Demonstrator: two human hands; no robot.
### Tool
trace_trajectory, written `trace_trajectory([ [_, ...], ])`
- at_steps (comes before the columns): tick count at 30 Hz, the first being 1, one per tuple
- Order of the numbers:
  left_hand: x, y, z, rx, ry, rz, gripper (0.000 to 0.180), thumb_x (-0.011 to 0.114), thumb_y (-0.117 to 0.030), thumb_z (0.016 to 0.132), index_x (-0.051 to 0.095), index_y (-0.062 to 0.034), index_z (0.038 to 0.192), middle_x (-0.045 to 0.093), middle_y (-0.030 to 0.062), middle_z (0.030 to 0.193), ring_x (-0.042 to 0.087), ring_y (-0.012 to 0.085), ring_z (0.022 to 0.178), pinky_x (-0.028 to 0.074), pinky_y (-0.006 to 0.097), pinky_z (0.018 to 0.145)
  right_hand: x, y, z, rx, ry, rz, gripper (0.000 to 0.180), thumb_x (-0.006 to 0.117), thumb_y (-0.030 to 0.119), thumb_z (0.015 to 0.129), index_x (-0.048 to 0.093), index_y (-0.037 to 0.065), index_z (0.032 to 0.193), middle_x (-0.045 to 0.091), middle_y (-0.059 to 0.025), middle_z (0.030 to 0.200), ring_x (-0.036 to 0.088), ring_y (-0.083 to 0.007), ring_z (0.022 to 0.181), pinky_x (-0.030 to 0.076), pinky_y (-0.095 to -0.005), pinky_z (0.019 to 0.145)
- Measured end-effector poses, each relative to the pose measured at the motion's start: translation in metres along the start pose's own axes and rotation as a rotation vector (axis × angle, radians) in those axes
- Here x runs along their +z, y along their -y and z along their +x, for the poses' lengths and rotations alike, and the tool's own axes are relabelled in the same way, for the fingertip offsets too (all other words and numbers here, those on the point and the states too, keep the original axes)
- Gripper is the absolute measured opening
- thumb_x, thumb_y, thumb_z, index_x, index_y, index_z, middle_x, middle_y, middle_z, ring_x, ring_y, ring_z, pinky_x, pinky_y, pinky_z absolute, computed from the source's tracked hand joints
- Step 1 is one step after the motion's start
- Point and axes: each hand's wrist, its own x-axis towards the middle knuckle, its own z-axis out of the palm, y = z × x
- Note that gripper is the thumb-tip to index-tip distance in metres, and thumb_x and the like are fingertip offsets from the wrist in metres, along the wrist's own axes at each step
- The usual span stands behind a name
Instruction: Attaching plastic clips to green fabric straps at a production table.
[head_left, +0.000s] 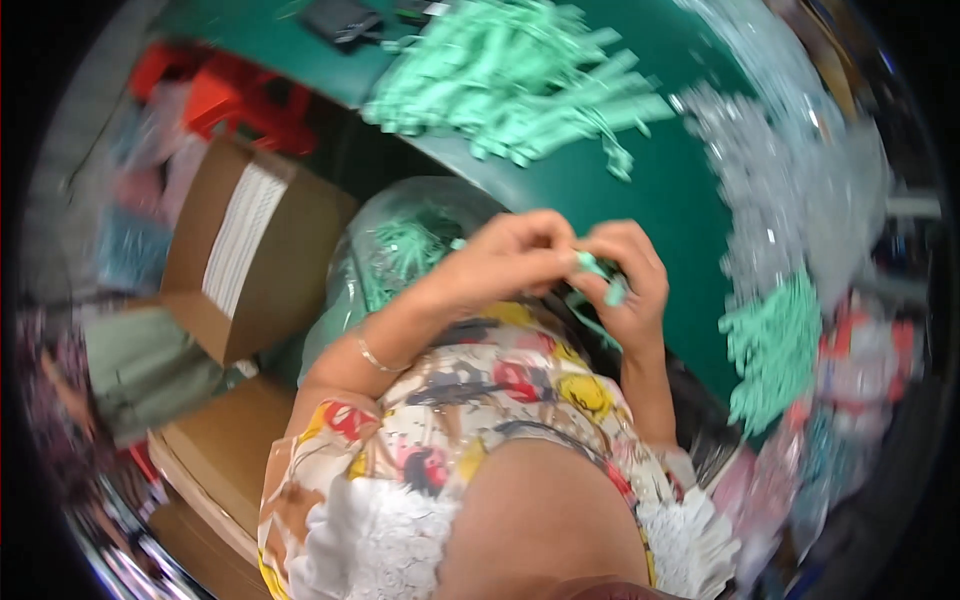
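Observation:
My left hand (512, 252) and my right hand (636, 282) meet in front of my body, at the table's near edge. Between them is a small mint-green fabric strap (590, 264), pinched at the fingertips of both hands. Part of it curls out below the right fingers; the rest is hidden in the grip. Beyond the hands, a large heap of mint-green straps (500, 85) lies on the green table (665, 205). A clear plastic bag (350, 245) holding more green strands stands beside my left forearm.
At the left are an open cardboard box (290, 225) with white contents and a red plastic stool (235, 95). Clear plastic packets (750, 190) line the table's right side, with another bunch of green straps (775, 350) nearer. A dark object (342, 22) lies at the far edge.

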Motion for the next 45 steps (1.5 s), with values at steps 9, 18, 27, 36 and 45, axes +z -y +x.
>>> trace_trajectory([
  [9,0.008,0.011,0.018,-0.152,0.128,-0.341,0.013,0.059,-0.013,0.081,0.050,-0.0040,0.080,0.052,0.0020,0.078,0.047,0.0074,0.062,0.037,0.019,0.058,-0.015,-0.008,-0.019,0.078,-0.090,0.117,0.025,0.072,0.017,0.068,0.061,0.003,0.085,0.054,-0.0083,0.079,0.053,-0.0196,0.071,0.042,-0.0280,0.061],
  [18,0.015,0.004,0.013,-0.193,0.146,-0.302,0.011,0.059,-0.009,0.080,0.050,-0.0031,0.080,0.052,0.0032,0.079,0.047,0.0087,0.063,0.038,0.020,0.058,-0.015,-0.003,-0.021,-0.023,-0.058,0.099,0.024,0.072,0.016,0.069,0.061,0.002,0.086,0.056,-0.0082,0.082,0.054,-0.0181,0.075,0.044,-0.0271,0.065],
  [27,0.012,0.012,0.013,-0.190,0.160,-0.456,0.011,0.060,-0.010,0.080,0.050,-0.0041,0.081,0.054,0.0032,0.079,0.048,0.0080,0.064,0.038,0.020,0.058,-0.011,-0.006,-0.023,0.095,-0.094,0.291,0.026,0.071,0.018,0.070,0.061,0.002,0.087,0.055,-0.0079,0.083,0.053,-0.0176,0.077,0.043,-0.0262,0.066],
  [36,0.005,0.020,0.013,-0.128,0.096,-0.387,0.015,0.062,-0.005,0.078,0.050,-0.0037,0.086,0.055,0.0034,0.081,0.053,0.0078,0.068,0.044,0.019,0.062,-0.015,0.010,-0.019,0.069,0.026,-0.005,0.023,0.067,0.009,0.072,0.063,0.007,0.094,0.054,-0.0105,0.092,0.054,-0.0216,0.079,0.045,-0.0298,0.069],
  [45,0.007,0.008,0.020,0.228,-0.082,0.264,0.021,0.069,-0.001,0.071,0.055,0.0009,0.086,0.057,0.0034,0.083,0.054,0.0083,0.078,0.046,0.023,0.071,-0.018,0.017,-0.010,0.401,0.035,0.036,0.012,0.053,0.008,0.083,0.054,-0.001,0.076,0.053,-0.0097,0.065,0.052,-0.0177,0.059,0.040,-0.0274,0.054],
])
